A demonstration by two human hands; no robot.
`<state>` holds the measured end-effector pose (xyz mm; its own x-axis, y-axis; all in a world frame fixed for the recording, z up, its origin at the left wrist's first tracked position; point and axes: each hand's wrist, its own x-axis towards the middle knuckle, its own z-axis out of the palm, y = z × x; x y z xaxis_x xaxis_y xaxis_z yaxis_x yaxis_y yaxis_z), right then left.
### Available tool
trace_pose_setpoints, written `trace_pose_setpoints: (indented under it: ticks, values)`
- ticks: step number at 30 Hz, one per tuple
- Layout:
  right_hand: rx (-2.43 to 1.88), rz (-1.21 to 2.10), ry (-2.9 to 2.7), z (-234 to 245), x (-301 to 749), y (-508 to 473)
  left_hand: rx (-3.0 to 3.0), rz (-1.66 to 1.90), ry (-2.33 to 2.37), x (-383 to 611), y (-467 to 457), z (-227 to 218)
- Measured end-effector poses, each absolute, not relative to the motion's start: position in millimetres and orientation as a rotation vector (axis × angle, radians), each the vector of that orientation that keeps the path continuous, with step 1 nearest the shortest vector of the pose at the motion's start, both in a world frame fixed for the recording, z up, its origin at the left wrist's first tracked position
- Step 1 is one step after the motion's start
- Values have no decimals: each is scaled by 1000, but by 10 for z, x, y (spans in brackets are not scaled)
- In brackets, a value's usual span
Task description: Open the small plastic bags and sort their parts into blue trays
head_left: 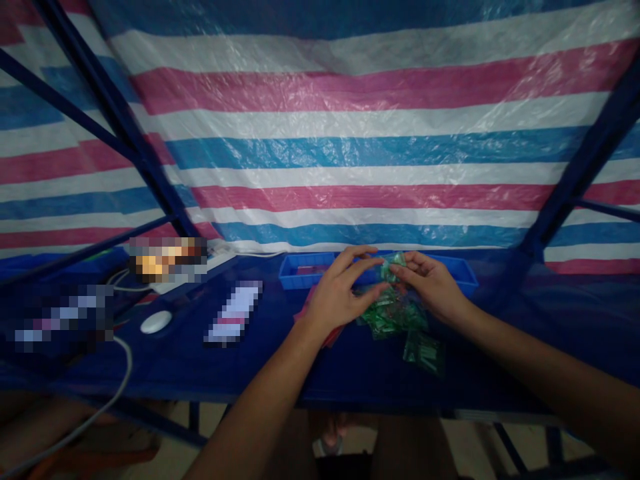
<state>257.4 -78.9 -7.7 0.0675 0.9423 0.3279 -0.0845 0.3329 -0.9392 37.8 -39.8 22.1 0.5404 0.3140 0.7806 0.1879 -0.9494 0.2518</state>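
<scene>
A small green see-through packet is pinched between the thumb and fingers of my right hand. My left hand reaches in from the other side, its thumb and fingers apart around the packet's left edge; whether a fingertip touches it, I cannot tell. Beneath both hands lies a loose pile of similar green packets. Another green packet lies apart, nearer the table's front edge. Red, flat pieces show partly from under my left hand and wrist, which hide the rest of them.
Shallow blue trays stand along the back of the blue table, partly behind my hands. Left of me lie a phone with a blurred screen, a white oval object and a white cable. A striped tarp hangs behind.
</scene>
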Motion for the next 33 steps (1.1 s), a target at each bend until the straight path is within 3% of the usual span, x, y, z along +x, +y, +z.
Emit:
trace_pose_setpoints:
  ticks: [9, 12, 15, 20, 23, 28, 33]
  values:
    - [-908, 1139, -1195, 41, 2527, -877, 2672, 1326, 459, 372, -338, 171]
    - [-964, 1061, -1299, 31, 2551, -856, 2608, 1312, 519, 363, -354, 194]
    - [-1085, 762, -1384, 9, 2627, -814, 2598, 1282, 535, 360, -353, 212]
    - [-1378, -134, -1562, 59, 2983, -761, 2655, 1257, 684, 344, -308, 189]
    - [-1612, -443, -1622, 88, 3215, -718, 2681, 1264, 755, 323, -283, 169]
    - [-1692, -387, -1808, 86, 3232, -714, 2725, 1213, 758, 320, -256, 153]
    - [-1155, -123, -2185, 76, 2947, -803, 2744, 1167, 757, 337, -245, 138]
